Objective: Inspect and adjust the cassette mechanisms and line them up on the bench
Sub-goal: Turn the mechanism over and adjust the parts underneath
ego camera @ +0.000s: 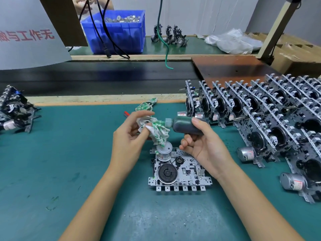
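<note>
mech (180, 173): flat on mat (52, 162), ctr-low, between both forearms; flywheel face up, motor can at its 11 o'clock corner.
handling: prob light-ish, stiff stamped metal frame w/ small plastic levers + thin belt, fragile bits. Best hold = bare frame edges L/R, or tab row at 6; keep off flywheel, belt.
L hand (129, 134): at 10 o'clock of mech, above it; fingers pinch rag (157, 131), index straight. Rag tail hangs to motor top, looks touching.
R hand (203, 141): at 1 o'clock of mech, fingers + thumb wrapped round bottle (185, 125); nozzle aims at 9 into rag.
mech vs grip: neither hand on mech; lies just below both, apart.
row (251, 108): done mechs stood on edge, 2 o'clock, near→far R.
bin (114, 30): blue, far, 11 o'clock.
</note>
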Motion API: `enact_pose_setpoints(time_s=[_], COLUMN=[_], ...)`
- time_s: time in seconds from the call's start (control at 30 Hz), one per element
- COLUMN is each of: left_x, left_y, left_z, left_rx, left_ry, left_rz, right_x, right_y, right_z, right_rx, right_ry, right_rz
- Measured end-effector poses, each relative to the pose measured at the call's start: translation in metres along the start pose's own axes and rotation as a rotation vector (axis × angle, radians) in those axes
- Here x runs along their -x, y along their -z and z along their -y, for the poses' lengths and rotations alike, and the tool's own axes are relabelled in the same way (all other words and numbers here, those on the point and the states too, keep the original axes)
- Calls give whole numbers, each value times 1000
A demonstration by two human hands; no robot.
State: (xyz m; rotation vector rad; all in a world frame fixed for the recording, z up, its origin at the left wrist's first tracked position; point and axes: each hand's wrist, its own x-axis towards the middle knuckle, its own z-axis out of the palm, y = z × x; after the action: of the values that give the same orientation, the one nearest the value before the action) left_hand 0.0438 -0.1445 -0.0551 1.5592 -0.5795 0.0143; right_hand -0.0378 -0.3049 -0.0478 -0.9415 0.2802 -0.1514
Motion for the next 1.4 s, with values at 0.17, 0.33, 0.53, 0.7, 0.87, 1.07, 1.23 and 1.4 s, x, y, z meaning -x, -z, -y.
enact_pose_setpoints(time_s=[0.17, 0.33, 0.53, 0.7, 0.87, 1.07, 1.23, 1.4], left_x=[1, 1, 3, 8, 11, 13, 11, 8], left_y=[-1, 0, -1, -2, -4, -5, -4, -9], left_z=[1, 2, 2, 0, -4, -2, -3, -2], left_rx=[-182, -225, -155, -187, -210, -210, -196, -137], left_ry=[-19, -48, -47, -98, -174, -191, -182, -132], left_rz=[4, -22, -32, -53, -60, -72, -69, -37], right_x=[0, 0, 1, 3, 3, 3, 5, 4], right_y=[1, 1, -1, -2, -1, -1, -4, 1], right_z=[0, -2, -3, -3, -2, 0, -1, 3], right_rx=[18, 75, 85, 66, 66, 128, 158, 138], right_ry=[12, 26, 43, 20, 7, 39, 74, 104], right_rz=[16, 40, 61, 105, 127, 146, 150, 72])
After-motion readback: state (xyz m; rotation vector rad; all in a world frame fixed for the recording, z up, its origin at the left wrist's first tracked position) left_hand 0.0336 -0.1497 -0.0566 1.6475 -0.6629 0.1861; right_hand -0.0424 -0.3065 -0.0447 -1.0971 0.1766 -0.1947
